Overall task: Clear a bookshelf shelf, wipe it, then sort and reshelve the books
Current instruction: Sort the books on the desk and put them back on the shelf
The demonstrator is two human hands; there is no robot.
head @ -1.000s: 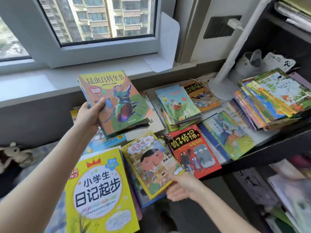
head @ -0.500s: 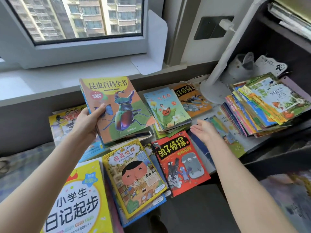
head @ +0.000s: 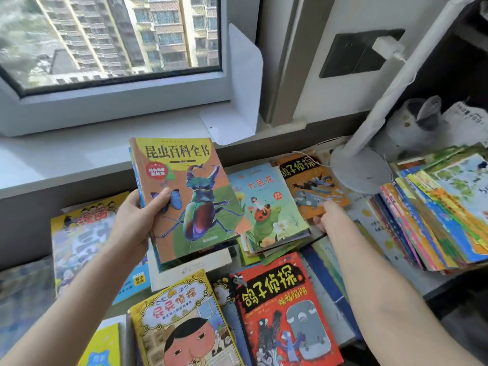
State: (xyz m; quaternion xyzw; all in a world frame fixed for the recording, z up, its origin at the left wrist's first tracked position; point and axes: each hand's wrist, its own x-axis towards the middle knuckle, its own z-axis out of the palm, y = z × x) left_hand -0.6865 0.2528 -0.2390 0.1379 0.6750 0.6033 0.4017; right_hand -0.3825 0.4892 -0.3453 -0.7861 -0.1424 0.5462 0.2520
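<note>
While pinching the beetle book (head: 195,202) with the left grip (head: 134,220) above the middle of the tabletop (head: 433,282), touches the orange book (head: 314,186) near the far edge with the right grip (head: 330,220); cannot tell if spread or pinching.

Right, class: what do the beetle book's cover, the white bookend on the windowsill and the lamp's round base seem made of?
Beetle book cover: glossy coated card, judging by its sheen and printed picture.
Bookend: likely thin painted metal, matt white; one bent sheet with rounded corners, though plastic is possible.
Lamp base: smooth matt white, plastic or coated metal; cannot tell which.
</note>
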